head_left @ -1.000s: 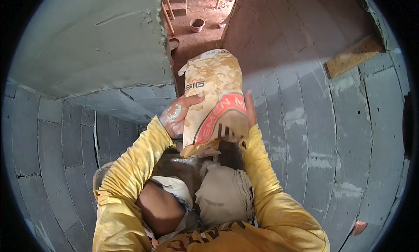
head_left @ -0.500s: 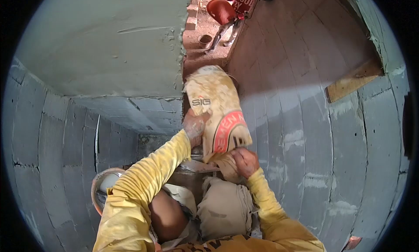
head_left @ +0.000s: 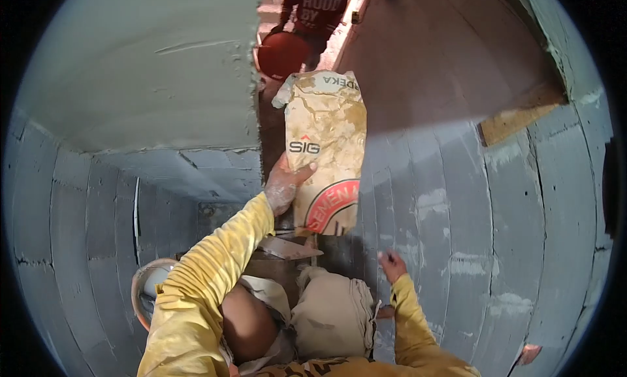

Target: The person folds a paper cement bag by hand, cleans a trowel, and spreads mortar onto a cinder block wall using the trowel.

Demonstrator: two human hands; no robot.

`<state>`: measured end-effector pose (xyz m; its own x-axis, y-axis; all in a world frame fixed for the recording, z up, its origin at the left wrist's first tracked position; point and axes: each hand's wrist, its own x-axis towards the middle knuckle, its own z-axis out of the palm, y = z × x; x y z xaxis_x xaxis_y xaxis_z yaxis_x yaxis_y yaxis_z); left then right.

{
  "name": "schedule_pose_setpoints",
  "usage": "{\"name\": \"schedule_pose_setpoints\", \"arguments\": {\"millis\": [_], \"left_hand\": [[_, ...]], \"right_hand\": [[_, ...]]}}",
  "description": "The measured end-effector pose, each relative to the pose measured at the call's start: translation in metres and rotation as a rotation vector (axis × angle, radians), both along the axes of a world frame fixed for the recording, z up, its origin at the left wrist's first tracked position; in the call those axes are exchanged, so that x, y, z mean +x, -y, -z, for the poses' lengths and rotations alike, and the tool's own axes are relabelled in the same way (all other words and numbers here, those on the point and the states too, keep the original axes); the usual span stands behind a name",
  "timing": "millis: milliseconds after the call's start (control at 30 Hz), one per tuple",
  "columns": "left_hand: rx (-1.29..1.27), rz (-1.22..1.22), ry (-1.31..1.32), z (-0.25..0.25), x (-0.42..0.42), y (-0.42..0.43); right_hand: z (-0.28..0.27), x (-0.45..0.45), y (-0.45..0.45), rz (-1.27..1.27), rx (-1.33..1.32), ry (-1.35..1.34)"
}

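Observation:
My left hand [head_left: 285, 186] grips the left edge of a creased, stained paper cement bag [head_left: 330, 125], its thumb across the front. The bag hangs upright before me, showing "SIG" lettering and a red band reading "SEMEN". My right hand [head_left: 392, 266] is apart from the bag, lower and to the right, near the block wall. Its fingers look loosely bent and parted, with nothing seen in them. Below the bag a flat pale board or tool [head_left: 290, 248] lies near my knees, partly covered.
Grey block walls [head_left: 431, 213] stand close on both sides, with a plastered surface [head_left: 150, 70] at upper left. A wooden piece [head_left: 519, 121] juts from the right wall. A bucket [head_left: 138, 292] stands at my left. Ahead, a person [head_left: 320, 11] in a dark red top carries a red tub [head_left: 283, 55].
My right hand has let go of the bag's lower edge and moved right and down. The bag now hangs flatter and straighter in my left hand. The person with the tub has come closer.

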<state>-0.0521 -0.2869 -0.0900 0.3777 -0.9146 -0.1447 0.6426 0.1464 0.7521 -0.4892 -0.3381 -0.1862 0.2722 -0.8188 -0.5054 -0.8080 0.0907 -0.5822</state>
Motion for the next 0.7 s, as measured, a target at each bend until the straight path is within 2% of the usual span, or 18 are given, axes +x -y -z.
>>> {"name": "schedule_pose_setpoints", "arguments": {"millis": [33,67,100,167,233,333,400,467,500,700], "left_hand": [[0.006,0.029,0.016,-0.006,0.000,-0.003],[0.002,0.042,0.019,-0.009,-0.001,-0.005],[-0.001,0.063,0.059,-0.010,-0.003,-0.006],[0.018,0.137,0.130,-0.016,-0.001,-0.010],[-0.007,0.160,0.109,-0.019,-0.003,-0.013],[-0.004,0.167,0.072,-0.025,0.004,-0.018],[0.031,0.155,0.046,-0.032,0.010,-0.026],[0.032,0.308,-0.127,-0.044,0.012,-0.034],[0.028,0.376,-0.133,-0.043,0.014,-0.037],[0.184,0.627,0.067,-0.039,0.021,-0.046]], "right_hand": [[-0.017,0.033,0.017,0.068,0.085,0.175],[-0.038,0.065,0.028,0.033,0.096,0.414],[-0.107,0.118,0.018,0.126,0.274,0.537],[-0.128,0.167,0.027,-0.008,0.303,0.748],[-0.147,0.216,0.030,-0.125,0.483,1.069],[-0.130,0.233,0.040,-0.085,0.635,1.057],[-0.127,0.237,0.042,-0.083,0.634,1.087],[-0.128,0.238,0.041,-0.070,0.630,1.115],[-0.130,0.239,0.041,-0.037,0.567,1.108],[-0.134,0.231,0.049,-0.025,0.407,1.098]]}}
